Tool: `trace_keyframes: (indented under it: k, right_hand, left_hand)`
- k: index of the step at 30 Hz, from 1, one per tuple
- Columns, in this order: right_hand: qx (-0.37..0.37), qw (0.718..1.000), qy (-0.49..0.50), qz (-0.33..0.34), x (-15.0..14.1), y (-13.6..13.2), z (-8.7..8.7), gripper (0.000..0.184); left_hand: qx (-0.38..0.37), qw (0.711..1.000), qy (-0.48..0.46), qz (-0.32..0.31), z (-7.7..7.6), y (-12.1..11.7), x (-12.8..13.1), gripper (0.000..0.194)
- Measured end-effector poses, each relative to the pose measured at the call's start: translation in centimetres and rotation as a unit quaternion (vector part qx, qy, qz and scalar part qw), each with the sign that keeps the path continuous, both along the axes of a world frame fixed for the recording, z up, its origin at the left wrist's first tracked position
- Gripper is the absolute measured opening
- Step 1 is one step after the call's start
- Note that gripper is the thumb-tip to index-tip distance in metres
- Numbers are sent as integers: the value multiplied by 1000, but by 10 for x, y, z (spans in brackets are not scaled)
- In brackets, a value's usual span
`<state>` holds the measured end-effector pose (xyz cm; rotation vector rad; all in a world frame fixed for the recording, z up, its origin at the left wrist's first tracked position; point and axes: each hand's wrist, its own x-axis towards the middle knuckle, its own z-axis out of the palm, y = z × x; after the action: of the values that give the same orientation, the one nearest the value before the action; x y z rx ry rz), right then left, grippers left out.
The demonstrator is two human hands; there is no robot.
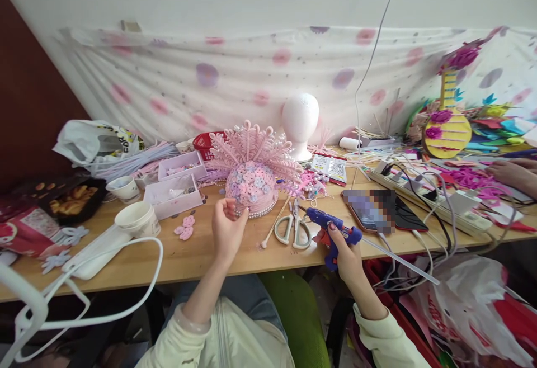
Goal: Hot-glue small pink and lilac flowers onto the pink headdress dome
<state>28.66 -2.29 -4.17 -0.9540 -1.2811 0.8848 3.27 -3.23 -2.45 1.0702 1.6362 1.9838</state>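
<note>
On the wooden table sits a pink headdress (247,155), its domed front covered in small pink and lilac flowers, with a pearl trim (262,211) along the lower edge and a fan of fuzzy pink plumes behind. My left hand (227,232) is at its lower left edge, thumb and curled fingers apart; whether it touches the trim I cannot tell. A blue hot glue gun (321,218) is in my right hand (347,257), nozzle pointing left, with a long clear glue stick (405,263) out the back. Scissors (293,229) and a thin stick (272,227) lie between my hands.
A white foam head (300,122) stands behind. Leftward are lilac boxes (173,197), paper cups (138,218) and loose pink flowers (184,228). Phones (364,210), a power strip (436,203) and cables lie right. Another person's hand (514,175) is at the far right.
</note>
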Motion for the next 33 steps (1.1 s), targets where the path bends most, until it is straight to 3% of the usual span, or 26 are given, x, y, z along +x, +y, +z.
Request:
trace_keyframes:
  k: [3, 6, 8, 14, 25, 29, 33]
  right_hand:
    - [-17, 1000, 13, 2, 0, 1, -2, 46]
    - [-32, 999, 13, 2, 1, 1, -5, 47]
    - [-39, 999, 8, 6, 2, 1, -5, 49]
    - [-41, 999, 7, 20, 2, 2, -4, 50]
    - [-36, 999, -7, 33, 3, 4, -7, 49]
    - [-35, 999, -5, 22, 2, 2, -4, 49]
    - [-40, 999, 7, 15, 2, 3, -7, 47]
  left_hand:
    - [17, 993, 113, -25, 15, 9, -16, 48]
    - [16, 959, 279, -48, 29, 26, -27, 68]
    - [-7, 938, 340, -70, 34, 36, -31, 79]
    - [-45, 911, 387, -134, 41, 42, -39, 87]
    - [-131, 880, 445, -107, 61, 37, -36, 99]
    - [-160, 863, 471, -85, 64, 38, -35, 95]
    - [-169, 872, 447, -101, 70, 40, -35, 97]
